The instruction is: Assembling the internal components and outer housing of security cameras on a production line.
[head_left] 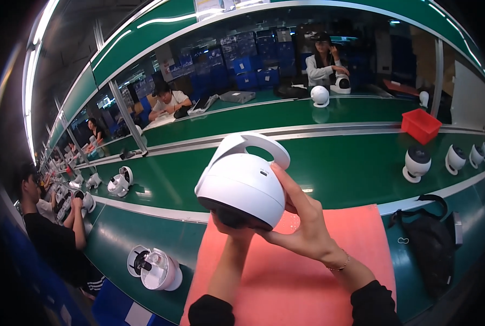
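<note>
A white, rounded security camera (248, 182) with a dark front and a curved white stand is held up before me, tilted with its dark side down. A small dark port shows on its shell. My right hand (306, 231) grips it from the right, the fingers along the shell and the thumb at its lower edge. Underneath, my left hand (232, 230) supports it; most of its fingers are hidden behind the device. Below both hands lies a pink foam mat (286, 282) on the green bench.
An opened white camera housing (160, 270) stands left of the mat; a black bag (428, 242) lies to the right. Beyond is a green conveyor (345, 163) carrying several white cameras (417, 163) and a red bin (421, 126). A co-worker (52, 228) works at the left.
</note>
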`<state>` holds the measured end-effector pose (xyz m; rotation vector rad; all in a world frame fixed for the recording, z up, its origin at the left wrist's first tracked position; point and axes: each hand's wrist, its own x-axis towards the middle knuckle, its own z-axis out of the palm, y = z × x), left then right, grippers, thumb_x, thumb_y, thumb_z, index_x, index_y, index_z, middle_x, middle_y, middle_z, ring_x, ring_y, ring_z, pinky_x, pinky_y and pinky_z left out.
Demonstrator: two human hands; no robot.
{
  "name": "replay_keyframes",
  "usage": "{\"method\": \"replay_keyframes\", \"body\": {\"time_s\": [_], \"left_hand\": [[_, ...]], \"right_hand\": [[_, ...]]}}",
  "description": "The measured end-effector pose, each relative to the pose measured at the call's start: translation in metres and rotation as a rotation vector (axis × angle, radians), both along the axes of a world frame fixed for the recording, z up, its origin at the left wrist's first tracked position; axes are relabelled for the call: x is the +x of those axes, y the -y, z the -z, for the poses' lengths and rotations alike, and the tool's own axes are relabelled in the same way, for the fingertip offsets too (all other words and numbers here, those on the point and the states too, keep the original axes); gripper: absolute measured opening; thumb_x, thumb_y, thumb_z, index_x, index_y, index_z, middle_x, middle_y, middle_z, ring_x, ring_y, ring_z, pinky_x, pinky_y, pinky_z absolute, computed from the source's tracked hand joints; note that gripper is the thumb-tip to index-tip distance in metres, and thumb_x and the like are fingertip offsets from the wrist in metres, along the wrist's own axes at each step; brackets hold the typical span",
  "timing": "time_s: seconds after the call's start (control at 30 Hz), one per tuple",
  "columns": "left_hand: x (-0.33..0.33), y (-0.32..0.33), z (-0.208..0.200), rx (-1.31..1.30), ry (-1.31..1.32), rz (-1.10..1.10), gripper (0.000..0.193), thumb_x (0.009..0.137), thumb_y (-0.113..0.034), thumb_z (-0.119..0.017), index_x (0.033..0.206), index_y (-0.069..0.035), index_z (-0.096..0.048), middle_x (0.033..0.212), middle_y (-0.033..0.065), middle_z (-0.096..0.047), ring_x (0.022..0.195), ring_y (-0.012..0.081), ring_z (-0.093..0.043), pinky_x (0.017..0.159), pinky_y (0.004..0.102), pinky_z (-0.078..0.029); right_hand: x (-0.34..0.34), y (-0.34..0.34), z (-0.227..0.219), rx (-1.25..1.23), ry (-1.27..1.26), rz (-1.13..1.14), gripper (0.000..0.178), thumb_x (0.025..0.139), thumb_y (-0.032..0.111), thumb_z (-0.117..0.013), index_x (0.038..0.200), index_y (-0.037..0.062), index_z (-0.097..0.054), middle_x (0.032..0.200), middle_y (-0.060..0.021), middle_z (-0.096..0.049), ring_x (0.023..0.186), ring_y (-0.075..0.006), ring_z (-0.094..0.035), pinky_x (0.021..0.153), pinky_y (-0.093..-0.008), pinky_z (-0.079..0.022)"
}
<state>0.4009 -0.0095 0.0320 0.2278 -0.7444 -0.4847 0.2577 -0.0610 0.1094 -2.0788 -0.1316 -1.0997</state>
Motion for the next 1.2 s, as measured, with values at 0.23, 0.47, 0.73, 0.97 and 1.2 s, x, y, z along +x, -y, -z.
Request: {"method": "replay_keyframes", "body": {"time_s": [0.23, 0.47, 0.73, 0.97, 1.2], "left_hand": [[0.003, 0.012, -0.006, 0.21, -0.083, 0.193, 0.069, 0.08, -0.052, -0.045, 0.133, -0.012, -0.028, 0.131, 0.0111, -0.038, 0.119, 0.0286, -0.04, 0.099, 0.0459, -0.033], [0.037, 0.023, 0.026, 0.756, -0.393, 0.181, 0.056, 0.077, -0.024, -0.063, 0.122, -0.008, -0.035, 0.136, 0.012, -0.012, 0.116, 0.0246, -0.032, 0.093, 0.0435, -0.033], [0.1, 0.01, 0.102, 0.821, -0.543, -0.454, 0.082, 0.077, -0.018, -0.062, 0.131, -0.013, 0.0, 0.127, 0.0197, -0.029, 0.119, 0.0324, -0.037, 0.094, 0.0482, -0.037], [0.101, 0.011, 0.088, 0.79, -0.423, -0.365, 0.075, 0.075, -0.026, -0.063, 0.13, -0.006, -0.016, 0.125, 0.0215, -0.032, 0.113, 0.0366, -0.043, 0.084, 0.0423, -0.05], [0.08, -0.001, 0.027, 0.896, -0.189, -0.275, 0.061, 0.077, -0.045, -0.056, 0.12, -0.005, -0.04, 0.105, 0.0199, -0.051, 0.088, 0.0314, -0.059, 0.063, 0.0332, -0.053]], "right_hand": [[0.015, 0.026, 0.015, 0.37, -0.051, 0.029, 0.091, 0.059, 0.01, -0.077, 0.134, 0.0087, -0.025, 0.119, -0.014, -0.048, 0.106, -0.025, -0.053, 0.087, -0.035, -0.046], [0.032, 0.113, 0.09, 1.692, -0.022, -0.056, 0.071, 0.068, 0.032, -0.071, 0.125, 0.0157, -0.032, 0.117, -0.0159, -0.035, 0.104, -0.027, -0.046, 0.085, -0.0426, -0.045], [0.014, 0.162, 0.141, 1.33, -0.206, 0.366, 0.09, 0.067, 0.046, -0.07, 0.129, 0.0078, -0.019, 0.127, -0.0169, -0.028, 0.107, -0.033, -0.042, 0.089, -0.0484, -0.039], [0.012, 0.138, 0.106, 0.035, -0.121, 1.042, 0.076, 0.064, 0.014, -0.068, 0.127, 0.0078, -0.025, 0.119, -0.0178, -0.027, 0.108, -0.0357, -0.028, 0.092, -0.043, -0.022], [0.012, 0.087, 0.084, -0.343, -0.419, 0.55, 0.081, 0.061, 0.006, -0.072, 0.129, 0.0202, -0.031, 0.12, -0.0183, -0.024, 0.106, -0.0397, -0.027, 0.095, -0.0488, -0.027]]}}
